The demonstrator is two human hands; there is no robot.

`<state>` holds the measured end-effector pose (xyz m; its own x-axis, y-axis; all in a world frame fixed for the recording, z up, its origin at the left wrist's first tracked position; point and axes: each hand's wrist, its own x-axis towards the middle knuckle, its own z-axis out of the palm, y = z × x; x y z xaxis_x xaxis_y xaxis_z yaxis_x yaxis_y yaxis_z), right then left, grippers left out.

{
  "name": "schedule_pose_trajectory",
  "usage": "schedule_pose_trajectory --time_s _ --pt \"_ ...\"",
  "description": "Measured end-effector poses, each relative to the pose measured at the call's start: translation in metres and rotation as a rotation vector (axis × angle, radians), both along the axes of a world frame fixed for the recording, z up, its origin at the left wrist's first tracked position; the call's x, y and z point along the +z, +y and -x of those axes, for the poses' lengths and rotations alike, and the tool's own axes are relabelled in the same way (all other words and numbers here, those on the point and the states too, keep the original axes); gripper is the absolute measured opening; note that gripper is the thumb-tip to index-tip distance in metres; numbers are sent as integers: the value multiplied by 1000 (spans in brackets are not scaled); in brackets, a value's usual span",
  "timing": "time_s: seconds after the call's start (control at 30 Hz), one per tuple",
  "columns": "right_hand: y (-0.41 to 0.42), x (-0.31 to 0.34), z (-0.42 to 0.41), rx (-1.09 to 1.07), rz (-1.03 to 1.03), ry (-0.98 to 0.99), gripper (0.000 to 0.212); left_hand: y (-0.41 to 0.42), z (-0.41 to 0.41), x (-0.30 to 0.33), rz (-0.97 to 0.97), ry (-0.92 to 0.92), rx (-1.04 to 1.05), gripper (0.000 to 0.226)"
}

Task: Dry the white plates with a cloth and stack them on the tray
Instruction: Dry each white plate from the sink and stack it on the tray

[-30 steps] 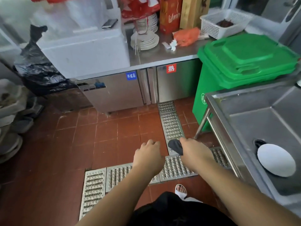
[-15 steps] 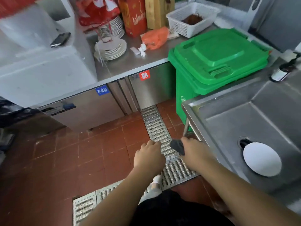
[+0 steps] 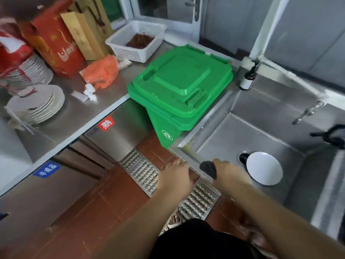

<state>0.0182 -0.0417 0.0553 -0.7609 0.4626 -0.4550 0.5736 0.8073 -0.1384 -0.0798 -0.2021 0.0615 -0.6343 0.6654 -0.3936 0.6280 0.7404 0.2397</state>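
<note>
A white plate (image 3: 264, 168) lies on the bottom of the steel sink (image 3: 220, 135), next to the drain. My right hand (image 3: 230, 176) grips a dark cloth (image 3: 209, 168) just above the sink's front left rim, a short way left of the plate. My left hand (image 3: 175, 177) hangs beside it over the floor, fingers loosely curled, holding nothing. Stacks of white plates (image 3: 40, 104) stand on the steel counter at the left. No tray shows in this view.
A green lidded bin (image 3: 181, 86) stands between counter and sink. On the counter are a white basket (image 3: 137, 40), an orange bag (image 3: 101, 72) and red and brown paper bags. A dark bottle (image 3: 247, 79) and a tap (image 3: 308, 111) sit behind the sink. Metal drain grates cross the red tile floor.
The view has swung right and closer to the sink. Both hands moved toward the sink rim, the right still gripping the dark cloth. The plate in the sink has not moved.
</note>
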Motion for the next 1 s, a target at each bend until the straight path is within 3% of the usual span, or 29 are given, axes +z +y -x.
schedule_pose_trajectory --time_s 0.1,0.3,0.57,0.8,1.0 --pt "18 -4 -9 -138 17 6 25 28 13 -18 -19 -5 -116 30" --pt "62 -16 -53 -465 23 60 12 88 5 -40 -73 -58 -346 42" --pt "126 -39 -103 -693 76 75 21 187 -13 -44 30 -40 -533 37" --pt "189 -57 -135 -803 155 46 20 262 -25 -52 137 -43 -556 39" --pt "224 -93 -147 -944 244 61 24 309 -21 -98 257 -118 -514 45"
